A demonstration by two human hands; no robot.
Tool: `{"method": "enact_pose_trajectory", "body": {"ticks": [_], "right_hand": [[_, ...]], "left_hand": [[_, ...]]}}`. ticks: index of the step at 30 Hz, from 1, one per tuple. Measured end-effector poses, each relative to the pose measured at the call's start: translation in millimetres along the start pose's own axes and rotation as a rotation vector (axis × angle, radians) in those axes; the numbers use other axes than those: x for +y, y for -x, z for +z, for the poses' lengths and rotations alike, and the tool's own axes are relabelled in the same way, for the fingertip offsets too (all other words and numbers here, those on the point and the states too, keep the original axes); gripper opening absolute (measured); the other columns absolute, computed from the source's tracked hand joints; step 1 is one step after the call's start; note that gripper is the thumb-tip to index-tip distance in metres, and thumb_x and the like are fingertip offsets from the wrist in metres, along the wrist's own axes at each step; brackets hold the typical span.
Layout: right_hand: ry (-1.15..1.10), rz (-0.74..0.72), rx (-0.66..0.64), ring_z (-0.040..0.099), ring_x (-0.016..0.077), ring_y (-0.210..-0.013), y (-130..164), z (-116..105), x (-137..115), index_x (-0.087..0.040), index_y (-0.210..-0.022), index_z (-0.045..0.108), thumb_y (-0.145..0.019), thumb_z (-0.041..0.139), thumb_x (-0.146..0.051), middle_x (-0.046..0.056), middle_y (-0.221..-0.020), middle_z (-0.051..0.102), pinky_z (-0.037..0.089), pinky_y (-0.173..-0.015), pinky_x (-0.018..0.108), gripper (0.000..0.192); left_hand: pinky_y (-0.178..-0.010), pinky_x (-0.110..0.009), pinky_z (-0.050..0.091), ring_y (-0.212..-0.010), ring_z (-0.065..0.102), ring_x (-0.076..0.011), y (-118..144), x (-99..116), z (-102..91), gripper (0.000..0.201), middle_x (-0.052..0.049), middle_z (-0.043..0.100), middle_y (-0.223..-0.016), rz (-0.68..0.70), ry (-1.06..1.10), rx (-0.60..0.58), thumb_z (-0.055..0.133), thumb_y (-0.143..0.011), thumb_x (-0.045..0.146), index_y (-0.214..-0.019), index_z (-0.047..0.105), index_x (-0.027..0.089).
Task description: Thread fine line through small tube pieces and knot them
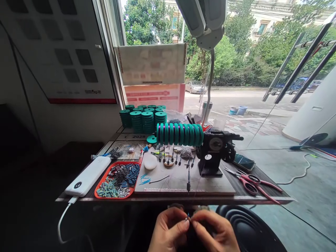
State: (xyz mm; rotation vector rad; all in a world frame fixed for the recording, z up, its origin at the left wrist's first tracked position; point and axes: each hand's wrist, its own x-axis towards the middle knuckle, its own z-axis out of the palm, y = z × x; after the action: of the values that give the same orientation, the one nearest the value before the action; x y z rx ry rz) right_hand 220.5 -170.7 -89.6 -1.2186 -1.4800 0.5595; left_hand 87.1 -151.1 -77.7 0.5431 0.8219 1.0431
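Fingers of your left hand [169, 229] and right hand [216, 229] meet in the head view, both pinching a small blue-tipped piece [188, 215] just on your side of the near edge of the tabletop [237, 187]; the step looks like fine fingertip work, and the next move seems to call for a steady hold from both. Your fingertips cover most of the piece, so its shape and any thread on it can't be made out, while your forearms are cut off at the bottom edge.
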Motion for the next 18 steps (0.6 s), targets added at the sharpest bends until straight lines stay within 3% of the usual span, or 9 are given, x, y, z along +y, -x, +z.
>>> {"method": "enact_pose_trajectory", "body": {"ticks": [3,6,8,11,14,18], "right_hand": [[0.317,-0.276,0.139,0.056,0.0113,-0.047,-23,-18,-11,-0.019,-0.069,0.065,-0.08,0.054,-0.023,0.0,-0.057,0.06,0.045,-0.047,0.019,0.016],[0.528,-0.504,0.223,0.052,0.0107,-0.042,-40,-25,-16,-0.019,-0.064,0.063,-0.079,0.049,-0.016,-0.001,-0.051,0.055,0.043,-0.044,0.02,0.02],[0.583,-0.568,0.236,0.052,0.0111,-0.042,-44,-24,-17,-0.019,-0.062,0.061,-0.08,0.048,-0.015,0.0,-0.051,0.055,0.043,-0.044,0.021,0.023],[0.56,-0.574,0.243,0.056,0.0121,-0.046,-41,-24,-14,-0.019,-0.068,0.061,-0.081,0.05,-0.015,0.001,-0.055,0.058,0.046,-0.048,0.022,0.018],[0.439,-0.475,0.21,0.061,0.0123,-0.053,-31,-26,-10,-0.02,-0.077,0.062,-0.082,0.053,-0.016,0.0,-0.064,0.063,0.049,-0.052,0.02,0.011],[0.234,-0.291,-0.016,0.065,0.012,-0.057,-10,-17,0,-0.021,-0.085,0.061,-0.084,0.053,-0.026,-0.001,-0.068,0.066,0.051,-0.052,0.016,0.009]], "left_hand": [[-0.041,-0.015,0.026,-0.046,0.043,-0.0041,-2,4,-0.5,0.027,0.004,0.055,-0.053,0.034,-0.151,-0.037,0.087,-0.046,0.031,-0.057,0.068,0.015],[-0.043,-0.016,0.028,-0.048,0.045,-0.0055,0,10,2.7,0.021,0.003,0.06,-0.058,0.03,-0.179,-0.025,0.085,-0.047,0.023,-0.06,0.069,0.016],[-0.044,-0.017,0.029,-0.047,0.045,-0.0048,1,14,4.9,0.019,0.001,0.065,-0.066,0.022,-0.19,-0.024,0.081,-0.05,0.023,-0.064,0.07,0.016],[-0.041,-0.017,0.024,-0.042,0.038,-0.0027,-2,15,6.0,0.026,0.001,0.064,-0.067,0.002,-0.223,-0.034,0.081,-0.053,0.034,-0.068,0.071,0.016],[-0.04,-0.017,0.021,-0.042,0.034,-0.0026,-7,13,4.5,0.035,0.005,0.056,-0.061,-0.044,-0.245,-0.018,0.084,-0.049,0.043,-0.066,0.069,0.016],[-0.049,-0.019,0.03,-0.051,0.041,-0.006,-11,6,1.2,0.035,0.004,0.053,-0.06,-0.042,-0.217,-0.062,0.083,-0.051,0.044,-0.062,0.067,0.015]]}}
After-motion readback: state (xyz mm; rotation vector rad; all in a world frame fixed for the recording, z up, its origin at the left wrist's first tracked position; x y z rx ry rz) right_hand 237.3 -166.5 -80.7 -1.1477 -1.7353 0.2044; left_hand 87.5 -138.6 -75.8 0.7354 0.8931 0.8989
